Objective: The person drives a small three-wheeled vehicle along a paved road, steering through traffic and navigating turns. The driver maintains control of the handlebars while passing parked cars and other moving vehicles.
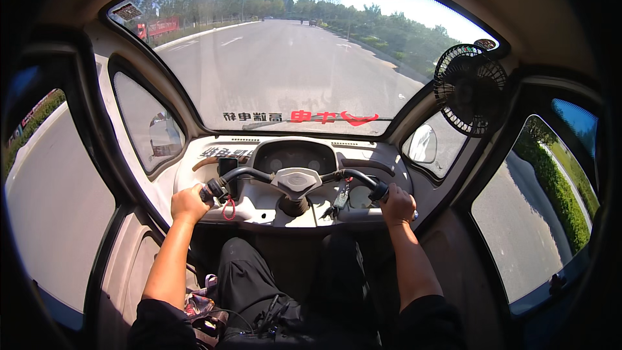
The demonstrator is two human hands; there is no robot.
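Inside a small enclosed vehicle, I sit behind a motorcycle-style handlebar (296, 182) with a grey centre cover. My left hand (188, 204) is wrapped around the left grip (209, 191). Around the right grip (380, 191) my right hand (398, 204) is closed, with the arm stretched forward. A dark instrument cluster (295, 157) sits just beyond the bar. Below the bar's right side hangs a bunch of keys (341, 199). A red beaded loop (229, 209) dangles beside the left grip, near a phone-like dark device (228, 167).
The windshield (291, 73) shows a wide road with distant vehicles and a red truck (158, 26) at left. A black fan (470, 90) is mounted at the upper right. Side mirrors (423, 144) show through the corner panes. A patterned bag (204, 308) lies by my left leg.
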